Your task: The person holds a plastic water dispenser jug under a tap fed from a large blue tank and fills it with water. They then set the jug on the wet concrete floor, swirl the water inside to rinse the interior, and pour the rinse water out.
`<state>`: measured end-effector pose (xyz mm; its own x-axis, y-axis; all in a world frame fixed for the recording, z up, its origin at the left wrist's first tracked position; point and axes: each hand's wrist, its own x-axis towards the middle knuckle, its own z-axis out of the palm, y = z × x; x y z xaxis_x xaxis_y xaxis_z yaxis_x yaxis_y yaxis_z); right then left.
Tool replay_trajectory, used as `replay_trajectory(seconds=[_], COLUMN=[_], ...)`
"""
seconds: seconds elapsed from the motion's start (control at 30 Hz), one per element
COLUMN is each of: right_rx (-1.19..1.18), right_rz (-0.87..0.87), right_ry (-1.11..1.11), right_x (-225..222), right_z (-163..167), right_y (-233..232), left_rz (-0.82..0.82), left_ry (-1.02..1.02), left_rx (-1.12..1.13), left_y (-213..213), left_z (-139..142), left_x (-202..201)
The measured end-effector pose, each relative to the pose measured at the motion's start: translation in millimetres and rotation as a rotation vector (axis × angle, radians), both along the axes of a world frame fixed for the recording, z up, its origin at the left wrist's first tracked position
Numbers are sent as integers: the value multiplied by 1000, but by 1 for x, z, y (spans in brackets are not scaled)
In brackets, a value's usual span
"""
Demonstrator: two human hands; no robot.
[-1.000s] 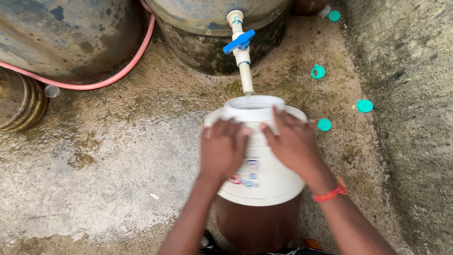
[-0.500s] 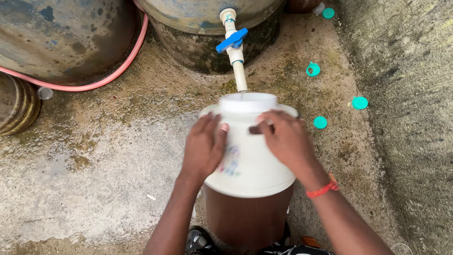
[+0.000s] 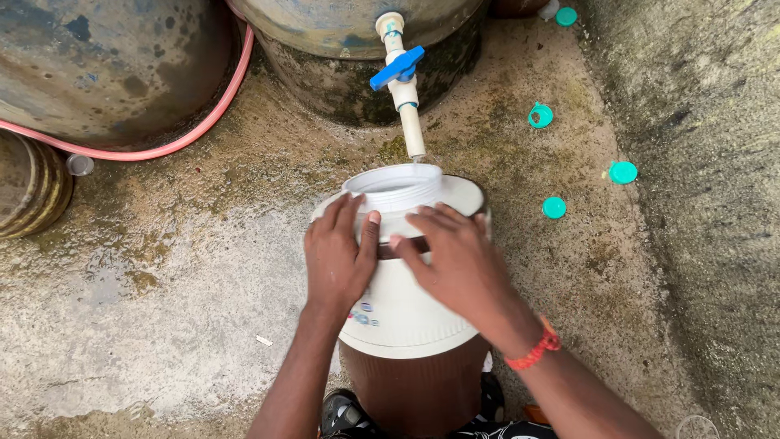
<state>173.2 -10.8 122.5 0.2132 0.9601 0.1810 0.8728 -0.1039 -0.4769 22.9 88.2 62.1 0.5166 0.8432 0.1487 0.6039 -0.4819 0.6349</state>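
Both hands steady a white water jug under the tap.
Left hand and right hand lie flat, gripping nothing, on the white water jug; tilting could swing its mouth off the tap spout, spilling water.

White plastic jug top over brown base; white pipe tap with blue handle; pink hose; teal round caps; orange wristband; grey mottled concrete floor.
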Motion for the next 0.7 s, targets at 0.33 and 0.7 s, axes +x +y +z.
replay_trajectory(seconds=[0.33,0.7], right_rx=[24,-541], right_rz=[-75,-145], right_ry=[8,-120], right_x=[38,29], right_z=[-6,31], right_y=[2,-27], left_rz=[-179,-301], left_ry=[-64,277], left_rx=[116,-5], left_y=[-8,-45], left_z=[-3,43], left_x=[30,23])
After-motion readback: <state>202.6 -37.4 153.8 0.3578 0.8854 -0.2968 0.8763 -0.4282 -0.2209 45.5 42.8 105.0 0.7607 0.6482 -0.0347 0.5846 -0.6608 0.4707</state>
